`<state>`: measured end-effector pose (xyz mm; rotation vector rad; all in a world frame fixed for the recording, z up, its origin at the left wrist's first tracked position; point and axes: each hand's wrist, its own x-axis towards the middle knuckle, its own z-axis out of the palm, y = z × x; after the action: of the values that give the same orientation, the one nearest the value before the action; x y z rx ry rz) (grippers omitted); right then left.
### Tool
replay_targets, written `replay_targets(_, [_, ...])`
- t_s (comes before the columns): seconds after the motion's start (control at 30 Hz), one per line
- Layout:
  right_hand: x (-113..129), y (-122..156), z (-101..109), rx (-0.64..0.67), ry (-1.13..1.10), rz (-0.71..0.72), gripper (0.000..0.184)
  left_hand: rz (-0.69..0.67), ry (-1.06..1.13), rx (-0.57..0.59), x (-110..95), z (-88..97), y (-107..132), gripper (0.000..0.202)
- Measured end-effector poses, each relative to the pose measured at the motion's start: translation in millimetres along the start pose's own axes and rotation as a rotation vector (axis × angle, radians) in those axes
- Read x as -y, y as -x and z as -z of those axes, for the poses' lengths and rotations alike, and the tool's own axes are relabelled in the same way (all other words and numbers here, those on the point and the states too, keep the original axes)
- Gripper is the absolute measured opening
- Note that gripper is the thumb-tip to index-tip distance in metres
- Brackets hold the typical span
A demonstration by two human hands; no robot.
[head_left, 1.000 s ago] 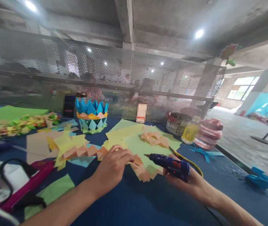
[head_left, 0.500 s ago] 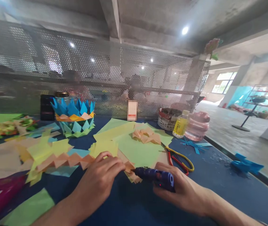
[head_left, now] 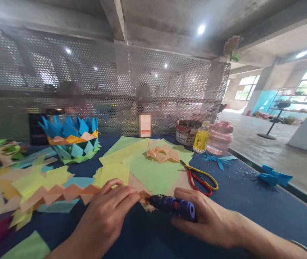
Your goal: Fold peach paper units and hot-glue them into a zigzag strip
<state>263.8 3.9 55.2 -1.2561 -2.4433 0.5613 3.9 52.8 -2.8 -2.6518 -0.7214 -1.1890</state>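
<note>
My right hand [head_left: 200, 217] is wrapped round a dark blue hot glue gun [head_left: 169, 205], its nozzle pointing left. The nozzle tip touches or nearly touches the right end of a zigzag-folded orange paper strip [head_left: 64, 194]. Holding that strip near its end is my left hand [head_left: 113, 208], thumb and fingers pinched, hiding part of it. The rest of the strip stretches left over loose paper. Beyond my hands lie light green sheets [head_left: 153, 176] with a folded orange paper piece [head_left: 163, 154] on top. Scissors [head_left: 203, 180] with red and yellow handles rest beside my right hand.
A blue, orange and green folded-paper crown [head_left: 72, 138] stands back left among paper scraps. At the back right are a round basket [head_left: 187, 132], a yellow-labelled bottle [head_left: 201, 138] and a pink bottle [head_left: 219, 138]. Blue paper [head_left: 274, 176] lies near the table's right edge.
The whole view has shifted, so the objects on the table appear farther left. The glue gun nozzle and both hands keep nearly the same place at the strip's end.
</note>
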Motion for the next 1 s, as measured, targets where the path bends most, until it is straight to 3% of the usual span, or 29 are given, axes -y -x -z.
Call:
replay_targets(0.57, [-1.6,4.6,-2.5,-0.022,0.074,-0.056,0.014,-0.016,-0.019,-0.043,4.9,-0.8,2.9,0.04])
replay_targets(1.0, [-3.2,3.3,-2.4,-0.028,0.093,-0.072,0.017,-0.08,-0.128,-0.05,5.5,8.8,-2.7,0.037])
